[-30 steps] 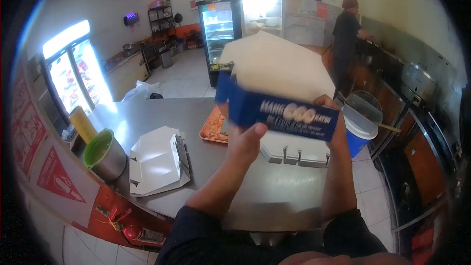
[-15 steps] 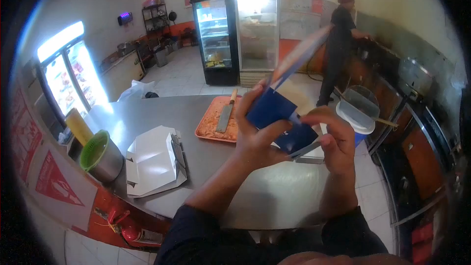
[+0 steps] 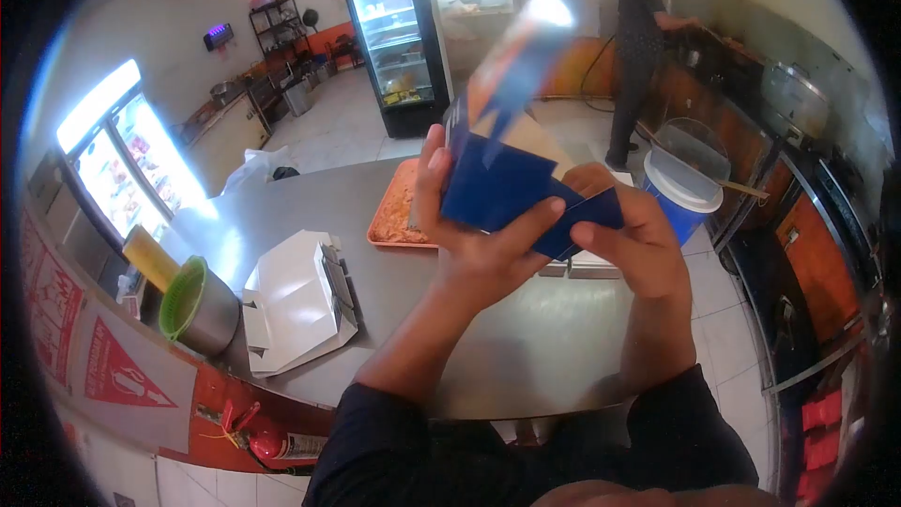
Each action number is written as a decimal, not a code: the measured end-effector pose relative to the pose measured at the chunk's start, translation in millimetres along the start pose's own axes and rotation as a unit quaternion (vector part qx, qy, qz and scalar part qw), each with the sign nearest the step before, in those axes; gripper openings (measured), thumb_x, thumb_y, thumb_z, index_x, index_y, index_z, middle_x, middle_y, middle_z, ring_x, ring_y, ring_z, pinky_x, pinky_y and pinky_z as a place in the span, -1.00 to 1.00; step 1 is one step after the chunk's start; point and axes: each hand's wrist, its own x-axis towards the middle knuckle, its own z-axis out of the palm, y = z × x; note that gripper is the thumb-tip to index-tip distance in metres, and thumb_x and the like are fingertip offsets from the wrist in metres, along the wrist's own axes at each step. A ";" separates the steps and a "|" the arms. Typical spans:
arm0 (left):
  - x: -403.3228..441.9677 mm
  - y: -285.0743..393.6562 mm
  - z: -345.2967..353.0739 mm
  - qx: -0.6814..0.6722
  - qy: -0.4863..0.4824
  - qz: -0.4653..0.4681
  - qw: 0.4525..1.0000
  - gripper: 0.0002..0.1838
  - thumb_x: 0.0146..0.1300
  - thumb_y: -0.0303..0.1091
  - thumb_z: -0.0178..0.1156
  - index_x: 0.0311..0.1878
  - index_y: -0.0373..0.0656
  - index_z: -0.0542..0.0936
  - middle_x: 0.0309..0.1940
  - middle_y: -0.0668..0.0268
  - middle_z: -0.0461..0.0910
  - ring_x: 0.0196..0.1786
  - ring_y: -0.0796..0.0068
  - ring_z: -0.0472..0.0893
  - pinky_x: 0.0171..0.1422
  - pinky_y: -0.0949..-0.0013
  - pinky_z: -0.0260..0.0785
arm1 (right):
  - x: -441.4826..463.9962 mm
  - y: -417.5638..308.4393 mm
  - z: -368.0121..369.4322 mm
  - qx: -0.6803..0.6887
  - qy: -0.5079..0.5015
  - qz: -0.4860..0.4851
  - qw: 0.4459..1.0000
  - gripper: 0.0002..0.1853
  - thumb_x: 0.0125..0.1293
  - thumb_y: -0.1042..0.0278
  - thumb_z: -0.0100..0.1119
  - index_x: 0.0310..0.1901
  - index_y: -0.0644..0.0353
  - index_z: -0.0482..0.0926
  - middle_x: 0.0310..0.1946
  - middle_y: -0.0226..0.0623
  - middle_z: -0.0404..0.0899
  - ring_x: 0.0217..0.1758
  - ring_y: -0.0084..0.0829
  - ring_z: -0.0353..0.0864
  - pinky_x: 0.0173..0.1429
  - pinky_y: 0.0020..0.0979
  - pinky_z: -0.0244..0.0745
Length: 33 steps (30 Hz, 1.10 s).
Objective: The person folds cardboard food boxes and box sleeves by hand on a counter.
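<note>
Blue box [image 3: 497, 183] in both hands, partly hiding orange tray [image 3: 399, 216]

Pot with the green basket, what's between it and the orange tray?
An open white box lies between the pot and the orange tray, with bare tabletop from box to tray, in the head view.

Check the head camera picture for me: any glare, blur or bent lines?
Head view: the raised part of the blue box is smeared; the left fridge is overexposed, its sign washed out; glare whitens the left end of the steel table; wide-angle distortion bows the scene, with dark corners.
</note>
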 end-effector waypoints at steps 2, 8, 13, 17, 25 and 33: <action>1.8 3.0 -2.6 0.010 0.001 0.019 1.000 -0.44 -0.20 -0.33 0.66 -0.08 0.41 0.70 0.47 0.00 -0.06 0.53 -0.60 0.08 0.57 -0.27 0.19 | 1.1 -5.0 1.7 0.046 0.008 0.021 0.999 -0.85 0.37 0.44 0.36 -0.11 0.28 0.62 -0.14 -0.32 0.56 -0.03 -0.50 0.54 0.11 -0.45 0.38; -12.9 -2.5 -3.0 0.011 -0.051 -0.099 0.994 -0.54 -0.23 -0.44 0.59 -0.25 0.35 0.71 0.47 -0.01 -0.09 0.55 -0.59 0.01 0.55 -0.34 0.14 | 9.0 -2.1 21.8 -0.052 0.171 -0.025 0.984 -0.88 0.33 0.51 0.40 -0.21 0.26 0.62 -0.24 -0.38 0.60 -0.10 -0.52 0.55 0.09 -0.46 0.39; 6.3 3.8 -8.4 0.067 -0.086 -0.036 0.993 -0.61 -0.21 -0.47 0.55 -0.32 0.30 0.71 0.46 0.01 -0.05 0.57 -0.55 -0.05 0.55 -0.32 0.11 | 11.9 20.7 25.5 -0.256 0.234 -0.118 0.930 -0.92 0.33 0.49 0.40 -0.27 0.24 0.65 -0.29 -0.29 0.62 -0.19 -0.36 0.55 -0.06 -0.37 0.39; 7.1 0.9 -7.3 0.052 -0.148 -0.014 0.987 -0.53 -0.21 -0.46 0.54 -0.19 0.33 0.72 0.48 -0.01 0.01 0.60 -0.47 -0.06 0.55 -0.45 0.01 | 17.0 12.1 20.7 -0.399 0.199 -0.191 0.874 -0.93 0.36 0.46 0.33 -0.28 0.23 0.66 -0.31 -0.23 0.57 -0.20 -0.27 0.54 -0.10 -0.33 0.38; 11.1 4.2 -7.4 0.010 -0.241 0.025 0.970 -0.49 -0.20 -0.37 0.58 -0.12 0.42 0.72 0.54 0.01 0.09 0.60 -0.44 0.02 0.57 -0.57 -0.15 | 8.1 16.4 8.1 -0.030 0.222 -0.088 0.971 -0.87 0.38 0.41 0.37 -0.23 0.18 0.57 -0.35 -0.47 0.45 -0.26 -0.61 0.38 -0.13 -0.50 0.30; 22.6 13.0 -21.5 -0.171 -0.308 -0.023 0.936 -0.51 -0.22 -0.34 0.60 -0.13 0.35 0.72 0.55 -0.03 0.07 0.62 -0.45 -0.01 0.59 -0.54 -0.11 | 2.6 -3.2 -10.1 -0.102 0.123 -0.011 0.987 -0.78 0.30 0.42 0.47 -0.33 0.17 0.54 -0.41 -0.57 0.42 -0.37 -0.73 0.28 -0.27 -0.58 0.19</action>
